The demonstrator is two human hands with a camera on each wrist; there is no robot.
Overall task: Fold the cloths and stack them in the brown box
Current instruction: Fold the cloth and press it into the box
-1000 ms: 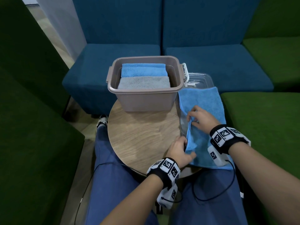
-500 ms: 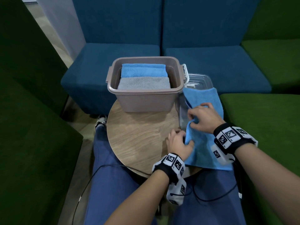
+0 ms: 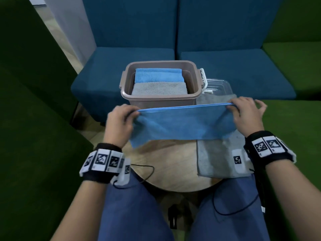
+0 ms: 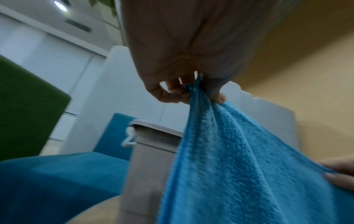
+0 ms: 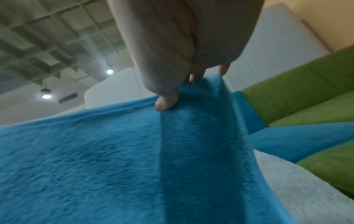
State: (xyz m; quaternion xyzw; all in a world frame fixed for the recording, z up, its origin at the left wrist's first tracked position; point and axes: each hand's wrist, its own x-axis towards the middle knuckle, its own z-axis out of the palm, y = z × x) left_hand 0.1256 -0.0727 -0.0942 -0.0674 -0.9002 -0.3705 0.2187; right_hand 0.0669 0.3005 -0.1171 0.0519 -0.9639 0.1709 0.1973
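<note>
Lifted off the right side of the table (image 3: 166, 164) since the earlier frames, the blue cloth (image 3: 184, 122) now hangs in the air, stretched flat between both hands just in front of the brown box (image 3: 161, 101). A grey cloth (image 3: 218, 159) lies uncovered where it lay, draped over the table's right edge.

The brown box stands at the far side of the table and holds two folded cloths side by side: a blue folded cloth (image 3: 159, 76) at the back and a grey folded cloth (image 3: 159, 88) at the front. A clear lid (image 3: 217, 86) lies just to its right.

The left hand (image 3: 119, 124) pinches the blue cloth's upper left corner between thumb and curled fingers. The right hand (image 3: 246, 115) pinches the upper right corner, its outer fingers spread loosely.
</note>
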